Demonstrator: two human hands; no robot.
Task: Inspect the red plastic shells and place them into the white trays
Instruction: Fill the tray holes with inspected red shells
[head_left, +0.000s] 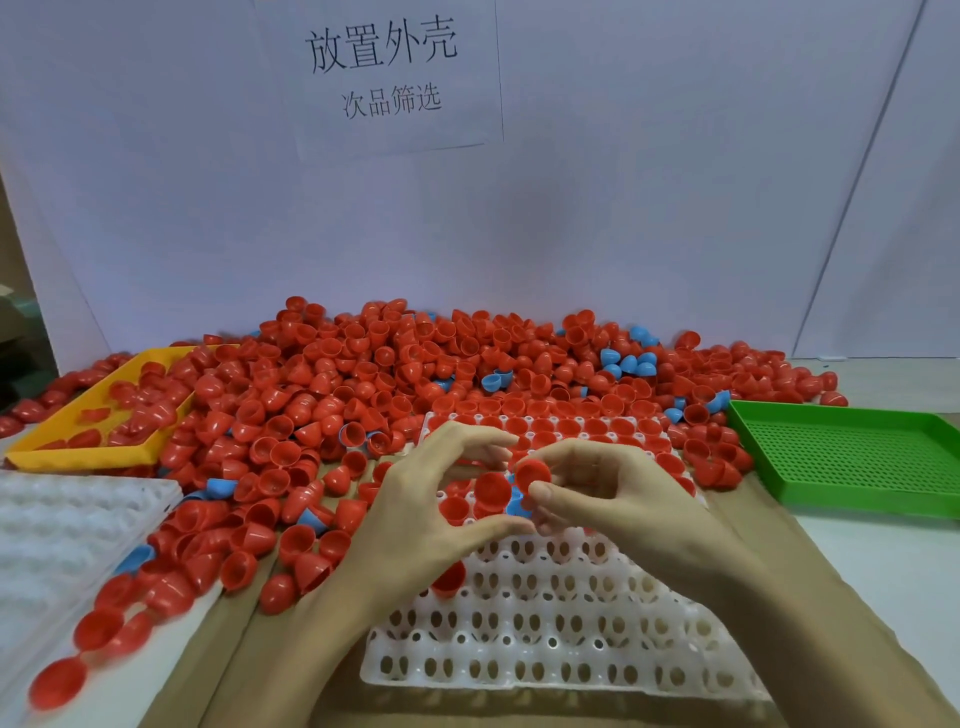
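Observation:
A big heap of red plastic shells (363, 374) covers the back of the table. The white tray (545, 623) lies in front of me; its far rows hold red shells and its near rows show bare holes. My right hand (597, 493) pinches one red shell (532, 470) between thumb and fingers above the tray. My left hand (431, 499) curls round another red shell (491, 491), thumb below and fingers above. A blue shell (517, 505) shows between the two hands; which hand touches it I cannot tell. One red shell (449, 577) sits in the tray under my left wrist.
A second white tray (62, 519) lies at the left with loose red shells along its edge. A yellow tray (78, 436) with a few red shells stands at back left. A green perforated tray (841, 457) is at the right. Blue shells (628, 361) are mixed into the heap.

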